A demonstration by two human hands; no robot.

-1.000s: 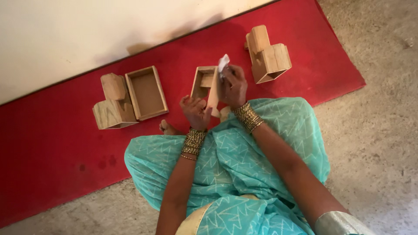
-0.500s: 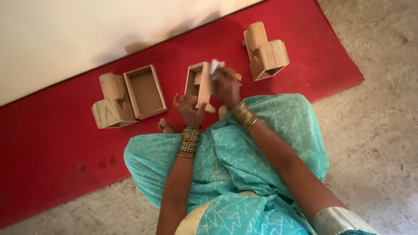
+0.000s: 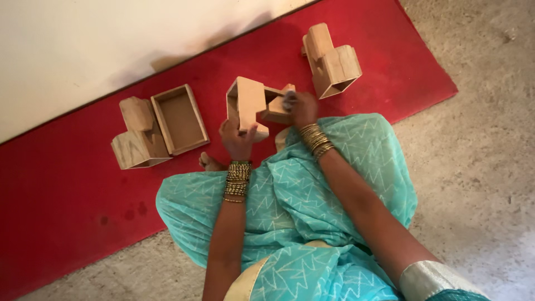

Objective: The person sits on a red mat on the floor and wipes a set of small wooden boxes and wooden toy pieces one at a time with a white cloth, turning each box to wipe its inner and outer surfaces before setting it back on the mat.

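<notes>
A long red mat lies on a rough grey floor beside a pale wall, and a person in a light blue-green dress sits at its edge. The left hand is wrapped around a small open box of pale wood, holding it up on its side just above the mat. The box's long side runs up and away from the person, and its open face points right. The right hand is closed on a small pale cloth or pad, pressed at the box's open side. It looks like the rubbing or wiping step; next the box likely needs a turn to reach another face. Left of the held box lie a flat open wooden tray and a chunky wooden block piece. Right of it, further up the mat, stands another wooden box piece.
</notes>
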